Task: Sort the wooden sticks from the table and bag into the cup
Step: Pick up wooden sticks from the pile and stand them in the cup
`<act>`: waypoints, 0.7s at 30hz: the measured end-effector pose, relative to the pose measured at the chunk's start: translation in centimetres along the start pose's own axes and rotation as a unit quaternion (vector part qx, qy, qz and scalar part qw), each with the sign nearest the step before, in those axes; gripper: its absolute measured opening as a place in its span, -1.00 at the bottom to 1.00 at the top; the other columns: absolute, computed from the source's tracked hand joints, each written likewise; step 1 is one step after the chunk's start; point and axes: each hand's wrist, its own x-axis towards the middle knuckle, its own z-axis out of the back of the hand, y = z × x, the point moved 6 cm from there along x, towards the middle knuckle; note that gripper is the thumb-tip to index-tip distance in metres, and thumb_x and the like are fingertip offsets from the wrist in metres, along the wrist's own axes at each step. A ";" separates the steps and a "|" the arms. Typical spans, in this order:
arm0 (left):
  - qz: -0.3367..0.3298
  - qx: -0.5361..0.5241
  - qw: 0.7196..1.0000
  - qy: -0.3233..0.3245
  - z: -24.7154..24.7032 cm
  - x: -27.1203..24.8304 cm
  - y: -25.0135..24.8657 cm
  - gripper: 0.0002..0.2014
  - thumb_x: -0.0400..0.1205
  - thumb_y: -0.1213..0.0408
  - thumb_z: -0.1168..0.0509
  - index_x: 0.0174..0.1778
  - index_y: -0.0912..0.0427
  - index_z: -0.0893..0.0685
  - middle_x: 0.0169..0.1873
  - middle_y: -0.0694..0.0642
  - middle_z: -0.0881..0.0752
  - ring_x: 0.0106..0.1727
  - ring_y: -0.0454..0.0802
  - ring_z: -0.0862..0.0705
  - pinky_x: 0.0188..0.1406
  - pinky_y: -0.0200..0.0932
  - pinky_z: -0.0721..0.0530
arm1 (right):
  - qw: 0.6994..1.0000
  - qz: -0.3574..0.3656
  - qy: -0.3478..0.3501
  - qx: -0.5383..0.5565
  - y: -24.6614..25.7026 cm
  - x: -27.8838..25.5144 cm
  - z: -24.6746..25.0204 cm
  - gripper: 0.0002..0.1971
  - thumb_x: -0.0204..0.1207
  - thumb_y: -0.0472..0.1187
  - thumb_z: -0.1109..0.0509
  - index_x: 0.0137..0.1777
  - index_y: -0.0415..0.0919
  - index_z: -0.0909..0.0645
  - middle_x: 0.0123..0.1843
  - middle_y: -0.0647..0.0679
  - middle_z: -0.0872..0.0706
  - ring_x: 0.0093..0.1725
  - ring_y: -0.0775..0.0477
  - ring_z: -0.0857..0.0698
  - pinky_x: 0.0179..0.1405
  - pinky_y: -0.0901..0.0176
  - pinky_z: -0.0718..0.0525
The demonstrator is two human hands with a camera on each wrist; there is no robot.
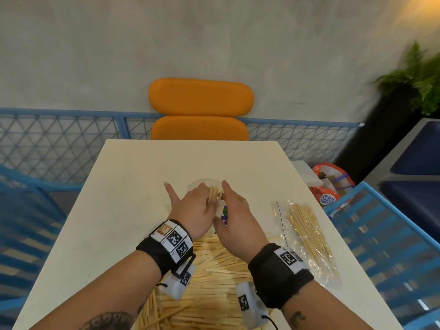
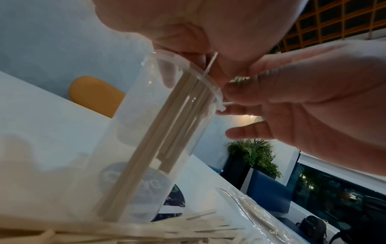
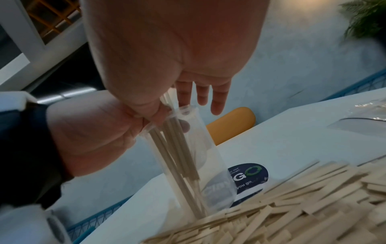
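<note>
A clear plastic cup (image 1: 202, 184) stands upright mid-table and holds several flat wooden sticks (image 1: 214, 192). My left hand (image 1: 209, 201) is over its rim and pinches the tops of those sticks, its thumb stuck out to the left. The left wrist view shows the cup (image 2: 146, 132) with the sticks (image 2: 167, 123) leaning inside. My right hand (image 1: 228, 194) hovers just right of the rim with straight fingers (image 3: 200, 95) and holds nothing. A big pile of loose sticks (image 1: 214, 282) lies under my wrists. A clear bag of thin skewers (image 1: 307, 234) lies to the right.
A dark round label (image 3: 250, 175) lies by the cup's base. An orange chair (image 1: 200, 110) stands beyond the far table edge. Blue slatted chairs (image 1: 385, 234) flank the table, the right one holding a red and white bag (image 1: 333, 184). A plant (image 1: 419, 77) is far right.
</note>
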 end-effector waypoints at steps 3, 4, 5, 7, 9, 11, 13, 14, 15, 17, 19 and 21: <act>-0.007 -0.010 1.000 0.007 0.1 -0.2 -0.1 -0.81 0.78 0.04 -0.02 0.07 -0.05 -0.52 -0.11 -0.19 -0.66 0.10 -0.21 -0.67 0.51 0.45 0.59 | 1.000 0.009 -0.006 -0.010 0.4 0.1 0.2 -0.16 0.66 -0.16 -0.28 0.77 0.09 0.20 0.64 0.03 -0.36 0.67 0.05 -0.19 0.56 0.01 -0.46; -0.007 -0.028 1.000 0.009 0.2 -0.3 -0.2 -0.80 0.78 0.04 -0.04 0.20 -0.08 -0.52 -0.04 -0.23 -0.70 0.16 -0.26 -0.67 0.50 0.41 0.62 | 0.999 0.016 0.002 -0.028 0.5 0.1 0.0 -0.18 0.67 -0.17 -0.26 0.77 0.07 0.17 0.66 0.03 -0.34 0.69 0.00 -0.17 0.59 -0.02 -0.42; -0.006 -0.047 0.999 0.011 0.3 -0.5 -0.2 -0.76 0.77 0.04 -0.06 0.30 -0.10 -0.49 0.02 -0.25 -0.72 0.21 -0.30 -0.66 0.50 0.38 0.64 | 0.998 0.023 0.015 -0.054 0.5 0.1 -0.1 -0.23 0.68 -0.18 -0.25 0.78 0.03 0.11 0.68 0.03 -0.32 0.72 -0.05 -0.13 0.63 -0.04 -0.36; -0.006 -0.072 0.997 0.011 0.6 -0.7 -0.2 -0.70 0.75 0.06 -0.10 0.41 -0.12 -0.44 0.08 -0.24 -0.75 0.25 -0.33 -0.65 0.52 0.35 0.63 | 0.995 0.028 0.039 -0.092 0.6 0.0 -0.4 -0.30 0.72 -0.19 -0.22 0.78 -0.05 0.02 0.72 0.04 -0.26 0.76 -0.08 -0.04 0.68 0.00 -0.23; -0.013 -0.091 0.996 0.000 1.2 -1.0 -0.1 -0.67 0.74 0.11 -0.14 0.44 -0.10 -0.42 0.09 -0.26 -0.76 0.20 -0.33 -0.67 0.55 0.29 0.61 | 0.995 0.027 0.043 -0.091 0.7 -0.2 -0.4 -0.32 0.73 -0.18 -0.20 0.78 -0.07 0.01 0.75 0.06 -0.20 0.76 -0.01 0.02 0.66 0.12 -0.13; -0.026 -0.123 0.992 -0.018 1.8 -1.4 0.4 -0.69 0.73 0.17 -0.17 0.41 -0.09 -0.45 0.08 -0.28 -0.75 0.17 -0.35 -0.67 0.59 0.17 0.60 | 0.996 0.028 0.039 -0.080 0.9 -0.5 -0.1 -0.32 0.74 -0.19 -0.20 0.78 -0.05 0.02 0.77 0.06 -0.14 0.76 0.06 0.05 0.63 0.24 -0.07; -0.035 -0.155 0.986 -0.045 2.7 -2.0 0.8 -0.72 0.72 0.23 -0.21 0.33 -0.10 -0.52 0.07 -0.28 -0.74 0.24 -0.38 -0.64 0.64 0.08 0.53 | 0.997 0.028 0.022 -0.073 1.0 -0.9 0.4 -0.32 0.73 -0.22 -0.22 0.78 -0.05 0.00 0.76 0.05 -0.15 0.76 0.05 0.03 0.60 0.30 -0.03; -0.035 -0.168 0.983 -0.062 3.2 -2.4 1.1 -0.74 0.71 0.26 -0.23 0.28 -0.13 -0.54 0.06 -0.27 -0.74 0.25 -0.39 -0.62 0.68 0.07 0.45 | 0.997 0.029 0.006 -0.071 0.9 -1.2 0.7 -0.32 0.71 -0.23 -0.24 0.77 -0.07 -0.04 0.75 0.04 -0.19 0.75 0.02 -0.01 0.61 0.28 -0.04; -0.033 -0.177 0.980 -0.080 3.9 -2.8 1.4 -0.75 0.71 0.27 -0.24 0.23 -0.15 -0.57 0.04 -0.26 -0.74 0.22 -0.41 -0.61 0.73 0.06 0.30 | 0.997 0.033 -0.017 -0.068 0.8 -1.5 0.9 -0.33 0.69 -0.23 -0.27 0.76 -0.09 -0.10 0.72 0.01 -0.24 0.72 -0.01 -0.07 0.62 0.26 -0.09; -0.017 -0.181 0.976 -0.117 5.4 -3.8 2.6 -0.78 0.71 0.26 -0.25 0.17 -0.17 -0.60 0.02 -0.22 -0.71 0.09 -0.46 -0.56 0.63 -0.08 -0.22 | 0.995 0.042 -0.069 -0.060 0.5 -2.7 1.4 -0.39 0.64 -0.24 -0.32 0.68 -0.12 -0.27 0.60 -0.02 -0.39 0.60 -0.02 -0.24 0.57 0.22 -0.25; 0.004 -0.169 0.976 -0.135 6.7 -4.9 4.2 -0.81 0.71 0.22 -0.26 0.14 -0.18 -0.64 0.00 -0.18 -0.67 0.02 -0.45 -0.53 0.18 -0.27 -0.47 | 0.991 0.049 -0.102 -0.067 0.1 -4.1 1.3 -0.50 0.59 -0.25 -0.37 0.53 -0.13 -0.44 0.41 -0.03 -0.50 0.41 -0.05 -0.39 0.43 0.11 -0.45; 0.015 -0.154 0.980 -0.121 7.3 -6.0 5.8 -0.83 0.70 0.25 -0.27 0.07 -0.17 -0.65 -0.08 -0.18 -0.69 -0.02 -0.40 -0.58 -0.01 -0.32 -0.48 | 0.989 0.056 -0.081 -0.107 -0.1 -5.2 0.1 -0.62 0.57 -0.23 -0.38 0.39 -0.12 -0.56 0.29 -0.04 -0.56 0.29 -0.10 -0.46 0.32 -0.01 -0.54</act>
